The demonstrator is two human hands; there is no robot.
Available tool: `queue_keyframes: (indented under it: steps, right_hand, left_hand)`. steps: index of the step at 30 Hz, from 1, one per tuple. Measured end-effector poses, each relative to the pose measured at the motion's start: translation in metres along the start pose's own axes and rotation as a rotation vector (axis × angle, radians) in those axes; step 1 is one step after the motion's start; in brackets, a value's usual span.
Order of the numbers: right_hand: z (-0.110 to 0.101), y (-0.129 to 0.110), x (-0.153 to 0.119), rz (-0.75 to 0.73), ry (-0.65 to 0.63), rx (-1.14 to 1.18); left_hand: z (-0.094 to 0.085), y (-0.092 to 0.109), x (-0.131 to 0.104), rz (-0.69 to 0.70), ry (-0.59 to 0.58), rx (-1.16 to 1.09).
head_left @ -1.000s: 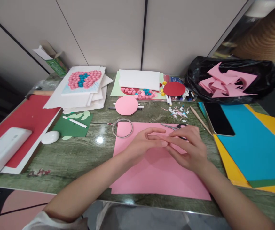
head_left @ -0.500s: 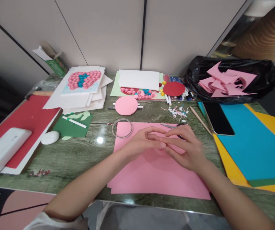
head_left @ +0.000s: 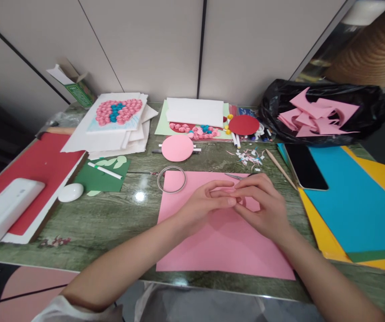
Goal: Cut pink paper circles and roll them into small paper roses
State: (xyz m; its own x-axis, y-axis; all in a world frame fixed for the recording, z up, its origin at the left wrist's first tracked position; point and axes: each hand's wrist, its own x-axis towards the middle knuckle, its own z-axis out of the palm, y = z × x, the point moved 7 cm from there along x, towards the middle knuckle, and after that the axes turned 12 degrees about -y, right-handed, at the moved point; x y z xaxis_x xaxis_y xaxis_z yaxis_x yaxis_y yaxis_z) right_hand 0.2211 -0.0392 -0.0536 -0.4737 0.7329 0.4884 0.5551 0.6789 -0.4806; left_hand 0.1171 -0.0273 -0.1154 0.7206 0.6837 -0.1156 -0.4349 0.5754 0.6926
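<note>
Little is changed since the earlier frame: the left hand (head_left: 201,206) and right hand (head_left: 263,206) are still met fingertip to fingertip over the pink sheet (head_left: 222,243), lying near-centre on the surface (head_left: 105,223); whether anything is gripped cannot be told.

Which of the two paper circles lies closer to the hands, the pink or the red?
The pink circle, just beyond the pink sheet under both hands; the red circle sits farther back.
</note>
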Motion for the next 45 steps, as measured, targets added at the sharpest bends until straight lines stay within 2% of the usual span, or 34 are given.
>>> queue_keyframes:
  steps: [4,13,18,21,27,30,35,41,45]
  right_hand:
    - [0.001,-0.001,0.001,0.001,0.0,0.016]
    - [0.001,0.0,-0.001,-0.011,-0.034,0.004]
    - [0.011,0.0,-0.001,-0.045,-0.174,-0.008]
    - [0.017,0.001,0.0,-0.02,-0.222,-0.005]
    - [0.006,0.002,0.0,0.04,-0.018,-0.061]
    - [0.002,0.001,-0.001,0.056,0.037,-0.079]
    - [0.003,0.001,0.0,0.079,0.041,-0.065]
    - [0.006,0.004,-0.002,0.092,0.011,-0.029]
    - [0.006,0.005,-0.002,0.091,-0.022,0.005]
  left_hand:
    - [-0.003,-0.002,-0.001,-0.017,0.07,-0.017]
    - [-0.011,0.005,0.0,0.02,0.059,0.07]
    - [-0.007,0.016,0.001,0.023,-0.017,0.206]
    - [-0.006,0.019,0.001,0.029,0.0,0.268]
    - [-0.01,0.006,-0.001,0.061,0.094,0.057]
    - [-0.011,-0.003,-0.001,0.065,0.098,-0.027]
    - [-0.008,-0.006,0.0,0.05,0.086,-0.034]
    - [-0.01,-0.002,0.0,0.05,0.113,-0.001]
    - [-0.012,0.002,0.001,0.064,0.084,0.017]
